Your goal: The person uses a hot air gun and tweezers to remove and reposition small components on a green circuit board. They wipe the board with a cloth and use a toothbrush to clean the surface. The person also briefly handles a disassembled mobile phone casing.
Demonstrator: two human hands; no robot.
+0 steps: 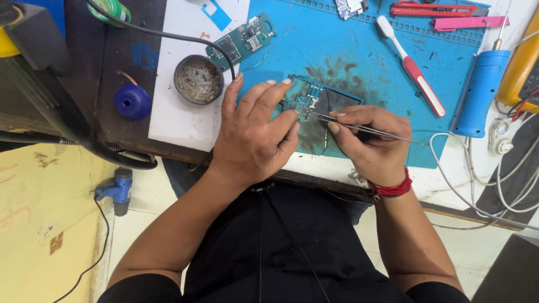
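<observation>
blue work mat (359, 62) on white bench (185, 112), pale tiled floor (140, 213)

spare green circuit board (241, 39) | round tin of wire wool (198, 79) | red-white toothbrush (411, 66) | blue screwdriver (480, 93)

I am seeing my left hand (252, 132) covering the near edge of the small green circuit board (305, 104), while the yellow meter casing (519, 62) is running off the right edge and the board's parts are too small to tell.
</observation>
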